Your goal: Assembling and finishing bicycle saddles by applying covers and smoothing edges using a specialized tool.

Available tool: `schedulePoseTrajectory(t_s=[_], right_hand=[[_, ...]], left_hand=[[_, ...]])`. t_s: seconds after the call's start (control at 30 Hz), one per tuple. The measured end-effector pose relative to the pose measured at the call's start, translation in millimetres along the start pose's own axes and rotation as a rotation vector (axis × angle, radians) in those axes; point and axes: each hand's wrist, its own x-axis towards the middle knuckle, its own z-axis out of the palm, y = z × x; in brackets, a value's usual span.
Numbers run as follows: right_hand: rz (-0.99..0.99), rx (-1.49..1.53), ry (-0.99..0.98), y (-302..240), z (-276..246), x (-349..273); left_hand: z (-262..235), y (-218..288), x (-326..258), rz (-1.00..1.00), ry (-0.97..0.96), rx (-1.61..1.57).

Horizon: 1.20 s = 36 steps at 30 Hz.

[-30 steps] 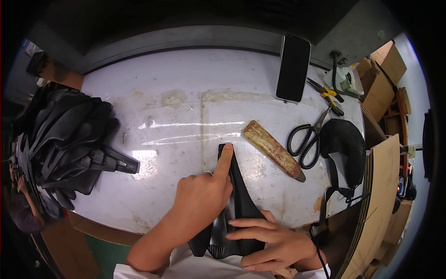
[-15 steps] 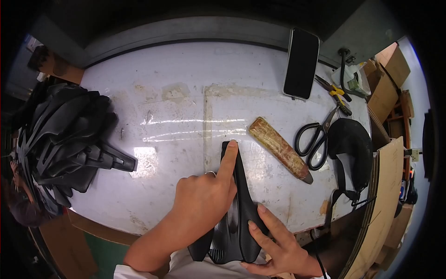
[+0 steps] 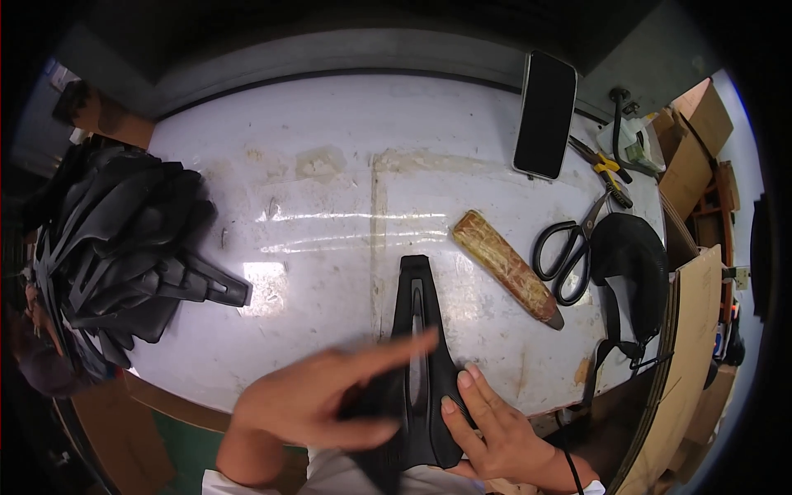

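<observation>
A black bicycle saddle lies at the near edge of the table, its narrow nose pointing away from me and a long groove down its middle. My right hand grips its wide rear from the right, fingertips on the side and the thumb largely hidden below. Over the saddle's left half is my left hand, smeared by motion, with the index finger stretched out and the thumb apart. It holds nothing that I can see, and it hides part of the saddle's left wing.
On the left is a heap of black saddle pieces. To the right lie a tape-wrapped knife-like tool, black-handled scissors, a black pouch-like item with a strap, yellow-handled pliers and a phone. Cardboard stands along the right edge.
My left index finger has left the saddle's nose; that hand has swung back toward me and left, baring the nose. My right hand stays on the saddle's right side. The view has shifted slightly.
</observation>
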Motion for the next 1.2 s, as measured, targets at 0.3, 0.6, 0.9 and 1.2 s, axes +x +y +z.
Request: schedulePoseTrajectory(t_s=[0.3, 0.6, 0.9, 1.2], right_hand=[[-0.02, 0.144, 0.148, 5, 16, 6], [-0.038, 0.133, 0.163, 9, 16, 13], [-0.005, 0.221, 0.176, 10, 15, 11], [0.0, 0.204, 0.186, 11, 14, 12]], left_hand=[[39, 19, -38, 0.266, 0.184, 0.691], [16, 20, -35, 0.882, 0.029, 0.397], [67, 2, -64, 0.288, 0.362, 0.226], [75, -3, -65, 0.254, 0.364, 0.371]])
